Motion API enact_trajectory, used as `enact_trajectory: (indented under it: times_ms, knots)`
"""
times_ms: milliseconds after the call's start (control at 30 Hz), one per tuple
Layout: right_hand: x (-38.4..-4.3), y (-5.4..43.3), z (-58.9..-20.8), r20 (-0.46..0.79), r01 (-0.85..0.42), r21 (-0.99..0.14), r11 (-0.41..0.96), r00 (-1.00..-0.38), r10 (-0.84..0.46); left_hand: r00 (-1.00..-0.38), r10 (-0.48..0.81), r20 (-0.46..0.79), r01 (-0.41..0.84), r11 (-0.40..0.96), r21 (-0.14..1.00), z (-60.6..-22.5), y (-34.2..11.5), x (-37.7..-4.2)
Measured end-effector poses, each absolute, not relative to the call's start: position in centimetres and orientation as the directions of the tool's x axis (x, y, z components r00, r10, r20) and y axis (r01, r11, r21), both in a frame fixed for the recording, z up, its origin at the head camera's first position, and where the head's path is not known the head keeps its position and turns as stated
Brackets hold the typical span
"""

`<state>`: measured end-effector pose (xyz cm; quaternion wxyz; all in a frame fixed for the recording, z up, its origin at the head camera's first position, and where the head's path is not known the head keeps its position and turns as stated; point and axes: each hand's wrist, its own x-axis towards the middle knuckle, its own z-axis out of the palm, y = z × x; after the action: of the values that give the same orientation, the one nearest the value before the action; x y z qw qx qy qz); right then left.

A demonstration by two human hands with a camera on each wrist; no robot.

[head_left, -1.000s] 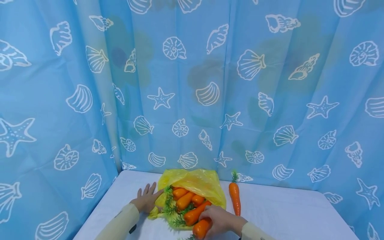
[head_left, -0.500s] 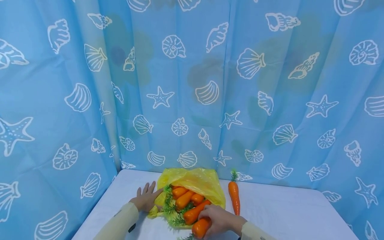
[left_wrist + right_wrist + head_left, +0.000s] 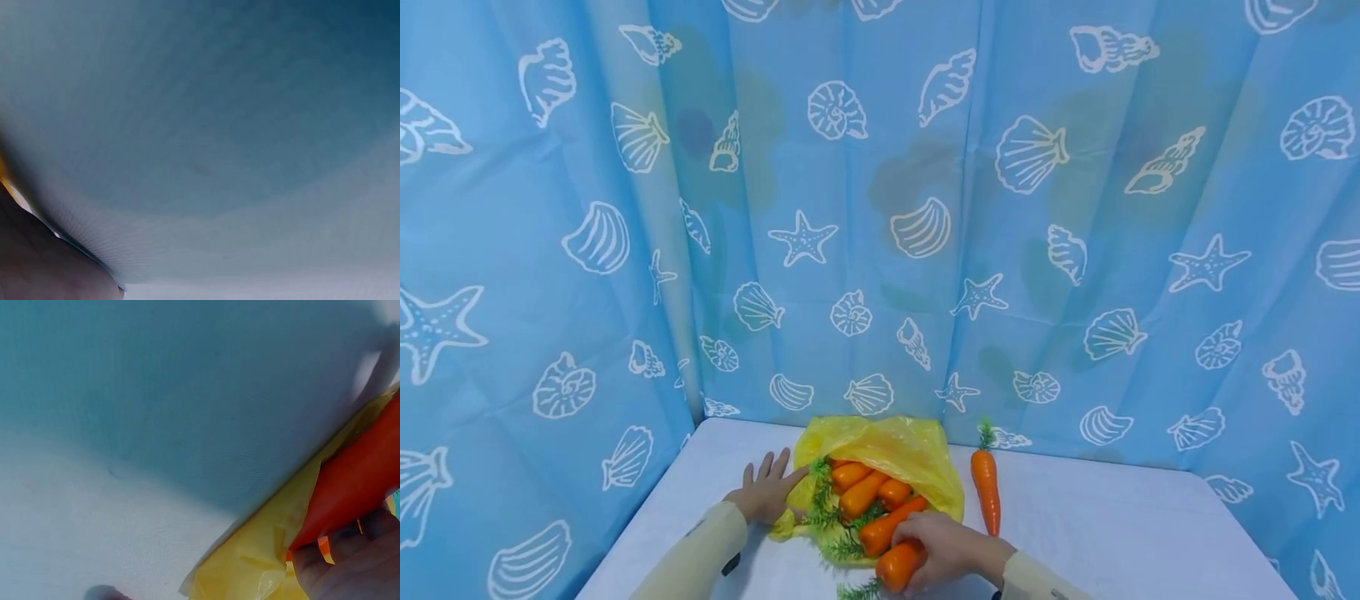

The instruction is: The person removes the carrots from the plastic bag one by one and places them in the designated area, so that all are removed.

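My right hand (image 3: 946,546) grips an orange carrot (image 3: 897,568) at the front right of a yellow plastic bag (image 3: 880,442). Its green leafy top (image 3: 859,590) points left. Several more carrots (image 3: 861,497) lie in the bag's mouth, leaves to the left, their far ends hidden by the plastic. Fingers spread, my left hand (image 3: 767,493) rests at the bag's left edge, the index finger touching it. The right wrist view shows that hand's fingers (image 3: 344,550) against an orange carrot (image 3: 353,481) beside yellow plastic. Only part of the left hand (image 3: 50,262) appears in the left wrist view.
One loose carrot (image 3: 987,487) lies on the white table (image 3: 1112,525) to the right of the bag, leaves toward the back. A blue curtain (image 3: 880,208) with white shells hangs behind the table and along its left side.
The carrot in my right hand has shifted slightly left, and more of its leaves show at the front. My left hand stays in place at the bag.
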<state>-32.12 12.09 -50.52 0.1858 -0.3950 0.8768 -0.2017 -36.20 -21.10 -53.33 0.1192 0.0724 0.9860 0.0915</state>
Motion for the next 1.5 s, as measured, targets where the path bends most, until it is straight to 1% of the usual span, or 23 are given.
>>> enact_trajectory:
  times_ms: [200,333,467,633,833,1100,1233,1367,1500]
  knots:
    - [-31.9,12.1,-50.3,-0.165,-0.605,-0.527,0.597,-0.617,-0.770,-0.956,0.157,-0.247,0.109,0.974,0.197,-53.9,-21.2,-36.8]
    - [-31.9,12.0,-50.3,-0.171,-0.587,-0.539,0.604,-0.626,-0.761,-0.953,0.157,-0.258,0.106,0.974,0.201,-54.0,-21.4,-36.9]
    - [-31.8,12.0,-50.3,-0.162,-0.571,-0.564,0.597,-0.632,-0.758,-0.955,0.162,-0.250,0.112,0.973,0.203,-53.5,-21.3,-36.6]
    - [-31.7,11.9,-50.2,-0.136,-0.578,-0.591,0.563,-0.617,-0.775,-0.958,0.168,-0.232,0.122,0.972,0.199,-53.1,-21.1,-36.1]
    - [-31.7,11.6,-50.0,-0.130,-0.594,-0.581,0.557,-0.608,-0.784,-0.958,0.165,-0.235,0.118,0.972,0.203,-53.0,-21.2,-36.0]
    - [-31.2,11.1,-49.6,-0.118,-0.554,-0.626,0.549,-0.629,-0.768,-0.964,0.162,-0.210,0.118,0.971,0.209,-53.2,-21.2,-36.1]
    - [-31.0,11.0,-49.3,-0.098,-0.557,-0.626,0.546,-0.638,-0.764,-0.964,0.163,-0.210,0.120,0.972,0.202,-53.0,-21.0,-36.1]
    - [-30.8,10.8,-49.3,-0.044,-0.586,-0.627,0.513,-0.631,-0.775,-0.964,0.163,-0.209,0.121,0.972,0.203,-52.8,-20.8,-36.0]
    - [-30.5,10.4,-49.4,-0.041,-0.582,-0.646,0.494,-0.620,-0.783,-0.966,0.162,-0.202,0.120,0.971,0.208,-52.9,-20.9,-35.8]
